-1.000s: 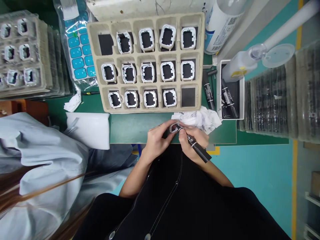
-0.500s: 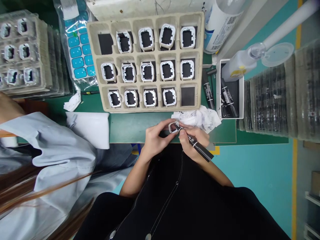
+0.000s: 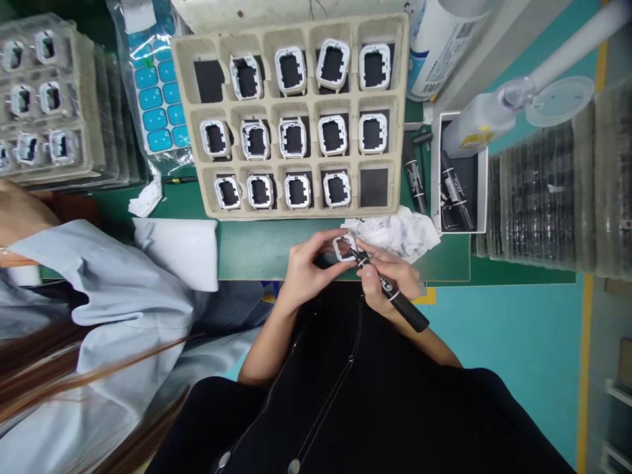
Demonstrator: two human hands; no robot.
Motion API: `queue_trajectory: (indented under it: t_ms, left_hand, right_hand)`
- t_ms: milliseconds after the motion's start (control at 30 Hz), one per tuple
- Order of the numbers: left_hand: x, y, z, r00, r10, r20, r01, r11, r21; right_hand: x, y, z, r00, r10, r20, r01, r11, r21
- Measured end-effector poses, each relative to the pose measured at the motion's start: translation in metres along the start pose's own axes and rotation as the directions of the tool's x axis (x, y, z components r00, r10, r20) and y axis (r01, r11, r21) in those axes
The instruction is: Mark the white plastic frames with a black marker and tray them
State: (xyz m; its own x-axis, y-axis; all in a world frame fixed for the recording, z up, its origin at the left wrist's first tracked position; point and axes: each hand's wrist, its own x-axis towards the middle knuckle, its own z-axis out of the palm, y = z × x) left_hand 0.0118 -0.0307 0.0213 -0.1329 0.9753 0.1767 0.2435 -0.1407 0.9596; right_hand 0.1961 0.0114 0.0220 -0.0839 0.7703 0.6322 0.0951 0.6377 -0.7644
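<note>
My left hand (image 3: 309,270) pinches a small white rectangular frame (image 3: 344,247) just above the near edge of the green table (image 3: 257,247). My right hand (image 3: 390,280) grips a black marker (image 3: 399,299), and its tip touches the frame's right side. Behind my hands lies a beige pulp tray (image 3: 291,108) with three rows of compartments. Most compartments hold a white frame on a black pad; the far-left top cell and the bottom-right cell (image 3: 374,187) show only a black pad. A crumpled white cloth (image 3: 399,234) lies just beyond my right hand.
A small white box (image 3: 459,174) with markers stands at the right, a spare marker (image 3: 413,181) beside it. Stacked trays (image 3: 44,99) sit at the far left, a bag of blue parts (image 3: 155,99) next to them. A person in a light-blue sleeve (image 3: 99,303) is at my left.
My left hand has turned the frame so its opening faces up more. The marker has tilted lower and to the right. The person at the left has shifted.
</note>
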Motion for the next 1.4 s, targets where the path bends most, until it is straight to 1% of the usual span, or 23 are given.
queue_trajectory:
  t_ms: [200, 367, 567, 633, 700, 767, 867, 1000, 1067, 1133, 1200, 1267, 1333, 1400]
  left_hand:
    - [0.0, 0.0, 0.0, 1.0, 0.024, -0.004, -0.024, 1.0, 0.013]
    - [-0.003, -0.001, 0.001, 1.0, 0.009, -0.025, -0.006, 0.995, 0.095]
    - [-0.004, 0.0, 0.002, 0.998, 0.046, -0.053, -0.038, 0.991, 0.132]
    - [-0.005, 0.001, 0.003, 0.997, 0.059, -0.052, -0.051, 0.989, 0.139]
    - [-0.005, 0.002, 0.003, 0.997, 0.065, -0.044, -0.057, 0.985, 0.16]
    - [-0.005, 0.003, 0.003, 0.998, 0.057, -0.038, -0.05, 0.983, 0.179]
    - [-0.005, 0.003, 0.004, 0.998, 0.046, -0.049, -0.036, 0.981, 0.191]
    - [-0.006, 0.004, 0.005, 0.997, 0.055, -0.061, -0.04, 0.974, 0.221]
    - [-0.006, 0.008, 0.004, 0.995, 0.08, -0.054, -0.066, 0.973, 0.222]
    - [-0.004, 0.018, 0.001, 0.988, 0.148, -0.052, -0.134, 0.967, 0.215]
    - [0.002, 0.032, -0.003, 0.966, 0.252, -0.061, -0.233, 0.947, 0.222]
    - [0.016, 0.047, -0.007, 0.935, 0.351, -0.054, -0.325, 0.906, 0.27]
    - [0.038, 0.059, -0.009, 0.913, 0.407, -0.004, -0.378, 0.852, 0.362]
    - [0.064, 0.065, -0.008, 0.907, 0.414, 0.078, -0.401, 0.792, 0.46]
  right_hand:
    - [0.005, -0.003, -0.002, 1.0, -0.021, 0.021, 0.021, 1.0, 0.02]
    - [0.004, -0.002, -0.001, 0.999, -0.008, 0.049, 0.007, 1.0, 0.01]
    - [0.003, -0.002, -0.001, 0.999, -0.012, 0.033, 0.012, 1.0, -0.009]
    - [0.002, -0.003, -0.002, 0.999, 0.022, 0.042, -0.022, 1.0, -0.002]
    - [-0.001, -0.004, -0.004, 0.995, 0.09, 0.037, -0.09, 0.996, -0.005]
    - [-0.006, -0.003, -0.004, 0.986, 0.166, 0.017, -0.166, 0.986, -0.008]
    - [-0.016, -0.001, -0.005, 0.968, 0.249, -0.031, -0.248, 0.969, 0.014]
    - [-0.023, 0.003, -0.005, 0.944, 0.323, -0.072, -0.32, 0.946, 0.042]
    - [-0.021, 0.005, -0.004, 0.934, 0.342, -0.1, -0.338, 0.94, 0.053]
    - [-0.016, 0.006, -0.003, 0.922, 0.366, -0.127, -0.36, 0.93, 0.072]
    - [-0.01, 0.006, -0.003, 0.913, 0.382, -0.143, -0.373, 0.924, 0.085]
    - [-0.005, 0.006, -0.003, 0.913, 0.381, -0.146, -0.372, 0.924, 0.083]
    - [-0.002, 0.004, -0.004, 0.918, 0.372, -0.137, -0.366, 0.928, 0.069]
    - [-0.001, 0.003, -0.005, 0.923, 0.364, -0.121, -0.36, 0.931, 0.057]
